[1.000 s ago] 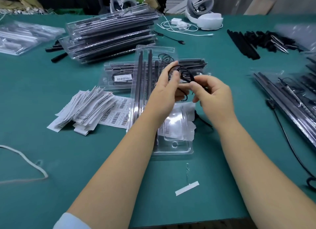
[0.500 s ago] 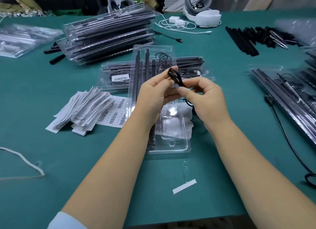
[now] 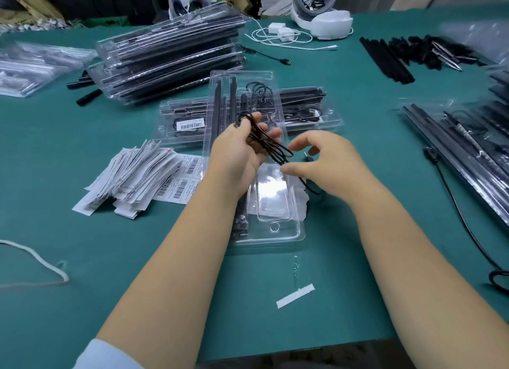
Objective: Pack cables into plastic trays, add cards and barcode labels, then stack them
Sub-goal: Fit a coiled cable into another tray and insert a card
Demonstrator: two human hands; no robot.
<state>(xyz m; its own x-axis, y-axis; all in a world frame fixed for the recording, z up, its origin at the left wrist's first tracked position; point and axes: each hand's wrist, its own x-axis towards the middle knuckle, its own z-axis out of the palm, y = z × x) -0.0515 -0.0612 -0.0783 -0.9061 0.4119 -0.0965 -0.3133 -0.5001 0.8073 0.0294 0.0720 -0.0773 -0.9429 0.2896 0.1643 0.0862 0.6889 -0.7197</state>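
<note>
Above the open plastic tray (image 3: pixel 275 231) on the green counter (image 3: pixel 82 231), the left hand (image 3: pixel 237 154) grips a coiled black cable (image 3: pixel 268 143), while the right hand (image 3: pixel 327 159) pinches its trailing end, fingers (image 3: pixel 301 141) loosely curled.

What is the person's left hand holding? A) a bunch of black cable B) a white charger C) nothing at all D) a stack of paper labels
A: the left hand grips a looped bundle of black cable above the clear plastic tray, while the paper labels and the white charger lie untouched on the table.
</note>
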